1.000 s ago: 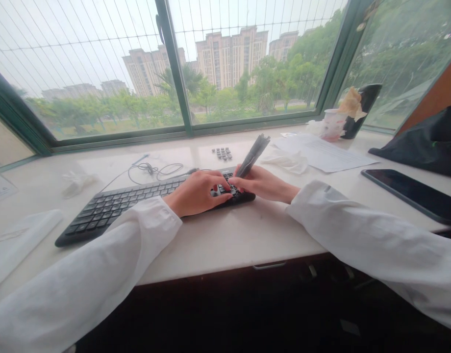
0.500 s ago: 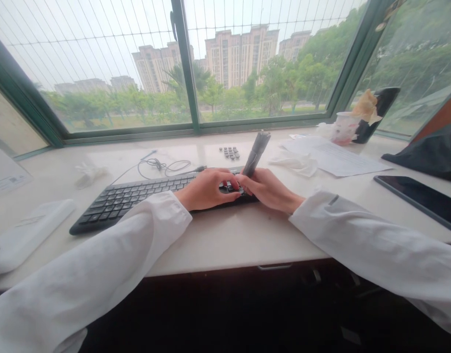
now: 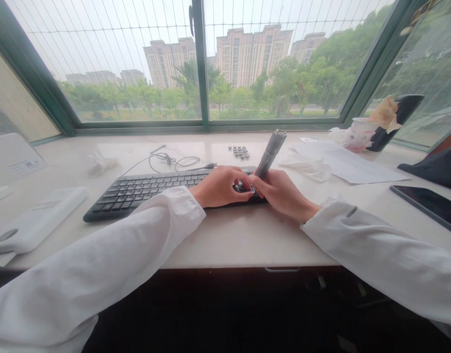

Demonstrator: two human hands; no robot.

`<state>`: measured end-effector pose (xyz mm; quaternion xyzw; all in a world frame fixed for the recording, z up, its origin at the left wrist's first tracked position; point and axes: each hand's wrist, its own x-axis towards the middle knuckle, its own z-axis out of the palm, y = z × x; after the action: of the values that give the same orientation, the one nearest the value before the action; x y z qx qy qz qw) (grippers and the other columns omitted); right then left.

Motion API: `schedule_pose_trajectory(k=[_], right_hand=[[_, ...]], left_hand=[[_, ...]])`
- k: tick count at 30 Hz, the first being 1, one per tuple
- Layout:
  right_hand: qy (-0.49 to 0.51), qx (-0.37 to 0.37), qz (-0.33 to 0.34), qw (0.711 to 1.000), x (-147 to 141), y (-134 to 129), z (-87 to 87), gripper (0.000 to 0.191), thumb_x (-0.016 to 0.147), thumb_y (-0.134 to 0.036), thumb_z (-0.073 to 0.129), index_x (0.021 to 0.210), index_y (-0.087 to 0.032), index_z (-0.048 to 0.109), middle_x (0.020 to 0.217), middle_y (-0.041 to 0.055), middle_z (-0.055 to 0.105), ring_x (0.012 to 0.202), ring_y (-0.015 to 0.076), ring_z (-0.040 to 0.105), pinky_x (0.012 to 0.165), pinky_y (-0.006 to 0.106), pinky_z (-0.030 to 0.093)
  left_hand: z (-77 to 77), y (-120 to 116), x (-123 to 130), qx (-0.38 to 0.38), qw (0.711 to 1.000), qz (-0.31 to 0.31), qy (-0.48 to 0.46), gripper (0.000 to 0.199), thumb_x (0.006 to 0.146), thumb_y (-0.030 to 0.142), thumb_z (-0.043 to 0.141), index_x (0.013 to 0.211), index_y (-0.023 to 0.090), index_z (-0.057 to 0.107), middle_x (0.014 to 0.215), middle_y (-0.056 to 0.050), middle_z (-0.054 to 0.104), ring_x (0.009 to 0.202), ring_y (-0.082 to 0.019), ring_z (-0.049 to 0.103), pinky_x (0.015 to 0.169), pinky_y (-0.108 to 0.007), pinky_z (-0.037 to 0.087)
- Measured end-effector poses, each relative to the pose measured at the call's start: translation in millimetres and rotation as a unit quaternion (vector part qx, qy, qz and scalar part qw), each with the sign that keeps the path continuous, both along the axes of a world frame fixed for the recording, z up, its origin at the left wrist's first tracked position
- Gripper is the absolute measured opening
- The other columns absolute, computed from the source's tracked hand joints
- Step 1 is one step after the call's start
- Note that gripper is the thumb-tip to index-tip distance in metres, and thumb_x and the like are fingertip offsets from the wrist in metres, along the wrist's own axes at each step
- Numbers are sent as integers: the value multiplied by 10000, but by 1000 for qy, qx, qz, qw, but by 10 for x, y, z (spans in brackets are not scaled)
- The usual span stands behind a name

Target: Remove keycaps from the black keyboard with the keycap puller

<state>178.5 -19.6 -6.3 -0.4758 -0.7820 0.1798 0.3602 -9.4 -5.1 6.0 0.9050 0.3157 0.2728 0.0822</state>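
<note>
Steeper now, black cylinder point(image 3: 270, 154) stands in right hand point(image 3: 284, 195).

We are looking across a white stone window counter point(image 3: 243, 240) as a black keyboard point(image 3: 144, 191) is lying at its middle. A small group of loose black keycaps point(image 3: 240, 152) is sitting just beyond it, and a tangled black cable point(image 3: 174, 160) is trailing beside them. Crumpled white tissues point(image 3: 306, 169) and printed sheets point(image 3: 361, 165) are spreading to the right, near a white paper cup point(image 3: 360, 134) and a black tablet point(image 3: 427, 206). A dark cloth bag point(image 3: 431, 169) is slumping at the far right, while a white power bank point(image 3: 37, 220) is resting at the left.
</note>
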Motion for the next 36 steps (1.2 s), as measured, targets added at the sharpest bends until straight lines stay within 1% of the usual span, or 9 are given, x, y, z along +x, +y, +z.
schedule_pose_trajectory(k=[3,5,10,14,18,24,29,33,36], right_hand=[[-27,24,-18,999,-42,-22,17,359,893,-371,449,593,-185,517,565,4,557,566,147,490,560,269,319],[-57,49,-22,997,-62,-26,17,341,908,-373,434,652,-184,556,620,24,605,587,164,525,577,273,328],[-109,109,-3,988,-79,3,-34,300,936,-387,405,816,-185,592,716,61,648,616,194,560,606,282,341],[-113,130,12,985,-74,50,-91,271,939,-368,391,859,-183,572,726,65,650,619,197,573,608,276,361],[-109,147,19,983,-66,79,-127,259,943,-369,397,877,-185,566,744,63,660,637,194,589,617,269,379],[-99,149,13,984,-65,89,-140,256,938,-362,411,867,-179,575,729,65,668,627,189,604,616,265,403],[-54,202,-8,978,-85,121,-174,238,906,-360,436,808,-183,563,680,53,651,590,177,596,584,257,405],[-25,244,-17,969,-92,106,-141,213,881,-316,469,717,-198,536,574,6,577,503,132,521,536,243,367],[30,240,-54,969,-56,85,-66,267,889,-329,487,654,-203,497,486,-33,457,449,103,426,493,241,316]], left_hand=[[-10,7,1,-8,1000,2,-10,148,778,313,664,830,203,747,834,-14,687,728,-143,612,718,-260,451],[-18,21,-3,-13,1000,-1,-13,148,776,318,669,837,209,749,839,-9,694,738,-146,620,729,-260,459],[-33,83,-40,-4,1000,-28,-9,178,782,374,672,842,225,747,902,-6,716,830,-170,642,825,-272,469],[-29,111,-67,-38,998,-42,-9,230,792,418,663,831,207,744,885,-3,727,782,-159,649,789,-249,472],[-20,87,-55,-39,999,-27,-13,222,784,409,675,795,197,741,791,12,721,724,-145,634,739,-234,457],[-23,36,-13,-23,999,-12,-20,165,769,348,686,752,193,742,688,23,695,651,-121,596,678,-221,425],[-36,33,-5,-13,999,-27,-23,151,789,297,658,851,217,770,769,17,730,673,-119,611,695,-214,433],[-17,52,-29,-14,999,-27,-10,209,815,363,655,892,210,775,782,3,741,678,-123,627,695,-212,435],[-1,59,-36,-10,999,-19,-37,232,843,388,632,887,200,761,806,10,743,691,-117,639,703,-213,439]])
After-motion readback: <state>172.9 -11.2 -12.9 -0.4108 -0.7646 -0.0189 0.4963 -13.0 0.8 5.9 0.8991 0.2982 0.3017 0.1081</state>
